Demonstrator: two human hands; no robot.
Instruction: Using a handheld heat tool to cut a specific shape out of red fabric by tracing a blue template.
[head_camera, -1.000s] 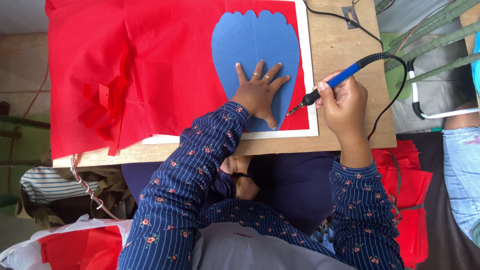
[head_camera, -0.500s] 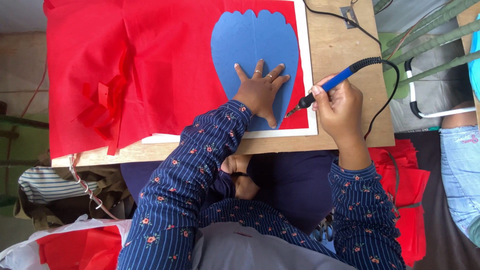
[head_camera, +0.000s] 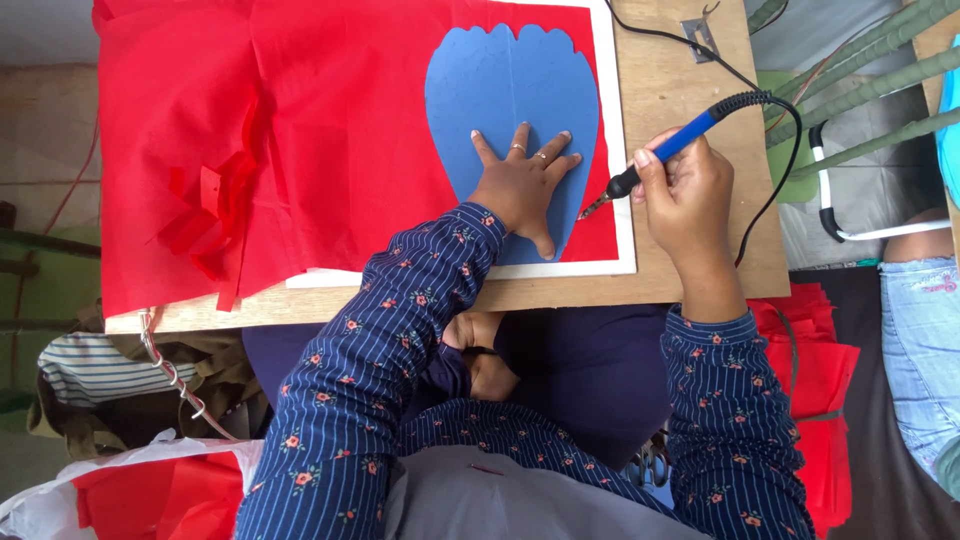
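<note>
Two hands are sharing the work at frame centre: the left hand (head_camera: 522, 187) is pressing flat, fingers spread wide, on the blue petal-shaped template (head_camera: 510, 95) lying over the red fabric (head_camera: 300, 130), while the right hand (head_camera: 685, 185) is gripping the corded hot-tip cutting pen (head_camera: 660, 155), its tip meeting the template's lower right edge. Judged best practice: firm downward pressure, tip tracing tight against the edge.

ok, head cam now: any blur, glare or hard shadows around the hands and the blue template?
Head view: sharp, no motion blur on left hand or right hand; light flat and even, no glare on blue template; only a soft shadow beside the hot-knife tool; red fabric looks saturated.
</note>
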